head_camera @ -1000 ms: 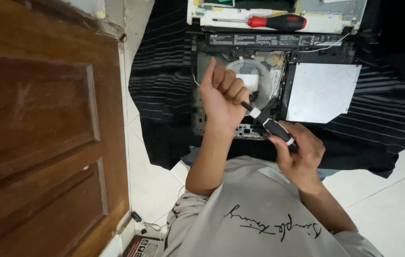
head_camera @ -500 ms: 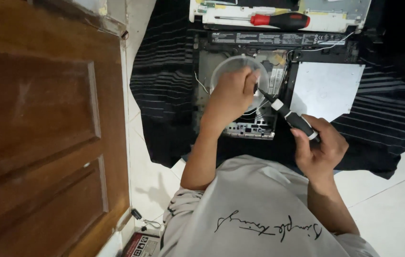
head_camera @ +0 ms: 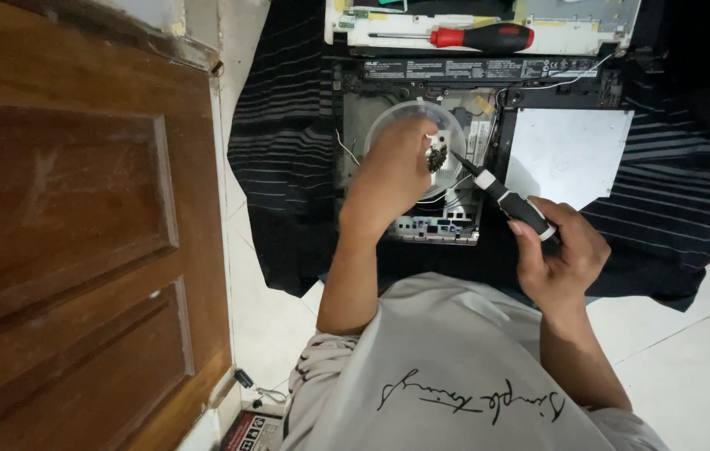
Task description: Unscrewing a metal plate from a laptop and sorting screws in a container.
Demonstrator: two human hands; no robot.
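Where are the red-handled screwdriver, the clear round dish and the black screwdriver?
red-handled screwdriver (head_camera: 480,37), head view, on the red handle.
clear round dish (head_camera: 452,134), head view, on its right rim.
black screwdriver (head_camera: 512,204), head view, on the handle above the right hand.

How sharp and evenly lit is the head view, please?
Head view: mostly sharp, with the left hand crisp over the clear round dish; light is soft; the dark striped cloth swallows detail at upper right; the wooden door edge bows, suggesting wide-angle distortion.

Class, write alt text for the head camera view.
A person's left hand reaches into a clear round dish over an opened laptop, while the right hand holds a small black screwdriver.
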